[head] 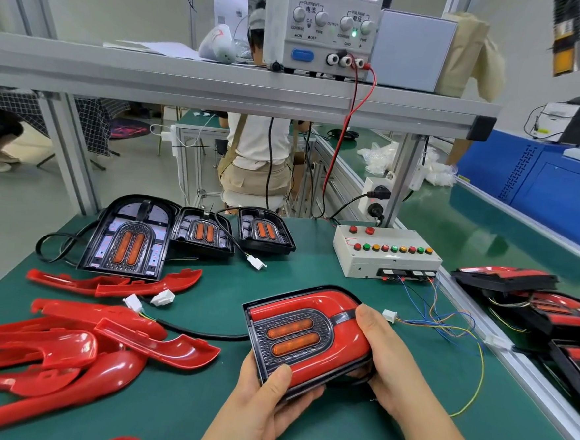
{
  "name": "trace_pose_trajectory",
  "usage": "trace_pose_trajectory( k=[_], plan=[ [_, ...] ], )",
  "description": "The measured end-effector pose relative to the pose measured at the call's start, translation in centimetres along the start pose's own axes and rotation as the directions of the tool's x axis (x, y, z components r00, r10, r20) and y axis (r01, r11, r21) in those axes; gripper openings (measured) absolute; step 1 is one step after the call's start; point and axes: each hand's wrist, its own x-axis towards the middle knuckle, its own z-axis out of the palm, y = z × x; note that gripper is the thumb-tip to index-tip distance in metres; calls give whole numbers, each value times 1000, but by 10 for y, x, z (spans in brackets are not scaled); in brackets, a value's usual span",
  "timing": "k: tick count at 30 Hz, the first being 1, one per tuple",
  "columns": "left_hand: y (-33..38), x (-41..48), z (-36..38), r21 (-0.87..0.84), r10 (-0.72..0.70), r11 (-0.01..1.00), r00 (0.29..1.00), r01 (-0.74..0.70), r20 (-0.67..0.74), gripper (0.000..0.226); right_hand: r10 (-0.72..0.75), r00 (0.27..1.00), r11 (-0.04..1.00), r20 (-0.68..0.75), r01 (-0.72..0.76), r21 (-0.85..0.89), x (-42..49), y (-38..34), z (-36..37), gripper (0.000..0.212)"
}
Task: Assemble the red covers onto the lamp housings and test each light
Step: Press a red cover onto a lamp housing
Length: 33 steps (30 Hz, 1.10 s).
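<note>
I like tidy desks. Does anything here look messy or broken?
Nothing looks broken. The red covers lie in a jumbled heap on the left, and thin coloured wires trail loosely from the test box.

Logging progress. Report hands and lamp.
Left hand and right hand grip covered lamp. Three bare housings behind. Tester plug free, beside right hand. Nothing blocking.

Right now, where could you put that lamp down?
Bare mat lies between the three open housings, the button box and the held lamp. Left is crowded with red covers; loose wires clutter the right.
</note>
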Motion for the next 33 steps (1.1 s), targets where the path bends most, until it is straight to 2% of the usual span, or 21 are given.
trace_pose_trajectory(
  k=[14,22,24,33],
  plan=[
    [-5,1,-1,100,84,992,995,-79,-48,60,-16,1000,1000,-1,16,-11,1,0,0,56],
    [2,-3,2,-1,-29,1000,999,29,-21,57,-12,1000,1000,12,12,-9,0,-2,-1,52],
    [4,-4,2,-5,-52,999,999,52,7,62,-11,1000,1000,18,11,-1,0,-3,-2,51],
    [3,-3,1,88,-14,996,1000,16,-21,64,-30,999,1000,28,30,7,-3,-8,-1,47]
  ],
)
